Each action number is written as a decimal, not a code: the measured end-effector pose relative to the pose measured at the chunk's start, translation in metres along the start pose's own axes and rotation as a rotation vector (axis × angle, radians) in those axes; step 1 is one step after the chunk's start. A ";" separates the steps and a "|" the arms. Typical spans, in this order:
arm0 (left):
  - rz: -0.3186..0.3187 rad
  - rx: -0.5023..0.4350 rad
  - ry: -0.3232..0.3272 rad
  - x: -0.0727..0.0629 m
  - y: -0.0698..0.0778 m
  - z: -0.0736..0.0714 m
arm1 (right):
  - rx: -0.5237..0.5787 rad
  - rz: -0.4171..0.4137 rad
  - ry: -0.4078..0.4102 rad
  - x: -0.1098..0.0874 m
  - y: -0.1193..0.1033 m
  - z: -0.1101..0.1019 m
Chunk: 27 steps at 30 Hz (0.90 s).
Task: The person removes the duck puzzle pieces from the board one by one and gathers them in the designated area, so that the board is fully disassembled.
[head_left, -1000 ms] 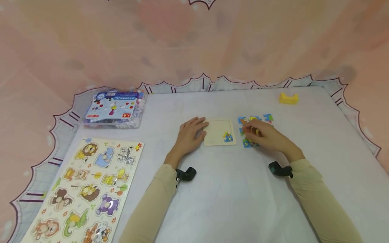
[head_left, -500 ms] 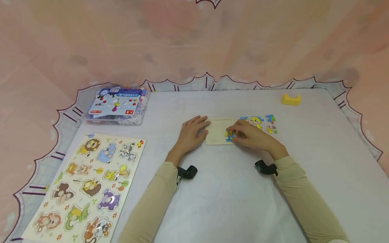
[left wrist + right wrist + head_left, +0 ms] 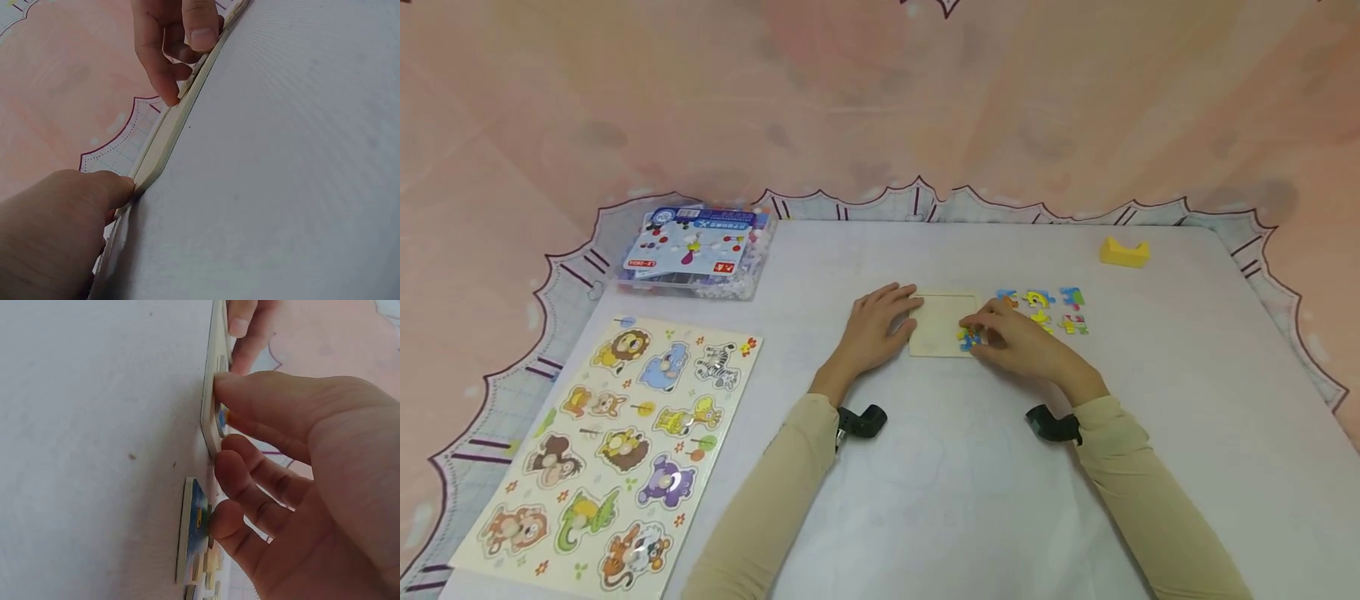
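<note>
A small, pale wooden puzzle board (image 3: pixel 936 321) lies flat on the white tabletop in the head view. My left hand (image 3: pixel 872 331) rests along its left edge with the fingers extended. In the left wrist view, the left thumb (image 3: pixel 117 189) touches the board's near corner. Over the board's lower right part, my right hand (image 3: pixel 1021 343) pinches a colourful jigsaw piece between thumb and index finger. Blue and yellow piece surfaces (image 3: pixel 967 340) show beside those fingertips. The right wrist view shows the piece's blue and orange edge (image 3: pixel 222 419) at the board, mostly behind the thumb.
Several loose jigsaw pieces (image 3: pixel 1074 324) lie right of the board, partly hidden by the right hand. A yellow notched block (image 3: pixel 1124 252) sits at the back right. On the left are a large animal puzzle board (image 3: pixel 744 368) and a clear plastic box (image 3: pixel 685 290).
The right hand has moved left from the loose pieces onto the board's lower right part, bringing a piece. The left hand stays at the board's edge. The head view has shifted slightly.
</note>
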<state>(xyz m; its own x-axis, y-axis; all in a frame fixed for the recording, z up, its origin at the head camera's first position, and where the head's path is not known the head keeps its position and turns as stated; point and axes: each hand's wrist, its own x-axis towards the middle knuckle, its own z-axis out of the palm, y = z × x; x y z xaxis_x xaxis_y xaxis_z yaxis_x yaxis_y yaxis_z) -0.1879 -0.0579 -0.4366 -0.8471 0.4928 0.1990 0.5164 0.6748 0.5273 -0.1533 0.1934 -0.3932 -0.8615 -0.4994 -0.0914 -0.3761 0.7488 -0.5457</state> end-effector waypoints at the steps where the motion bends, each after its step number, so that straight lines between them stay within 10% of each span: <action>1: 0.001 -0.001 0.000 0.000 0.000 0.000 | 0.001 0.003 0.003 0.000 0.000 0.000; 27: -0.004 0.005 -0.004 0.000 -0.001 0.001 | 0.039 -0.006 0.108 -0.009 0.005 -0.005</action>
<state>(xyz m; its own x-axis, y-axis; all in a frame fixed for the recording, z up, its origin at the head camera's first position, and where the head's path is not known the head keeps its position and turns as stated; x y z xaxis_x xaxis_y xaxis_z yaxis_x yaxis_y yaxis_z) -0.1887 -0.0578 -0.4385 -0.8484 0.4928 0.1934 0.5140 0.6794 0.5236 -0.1493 0.2042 -0.3908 -0.8918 -0.4523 0.0015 -0.3699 0.7274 -0.5779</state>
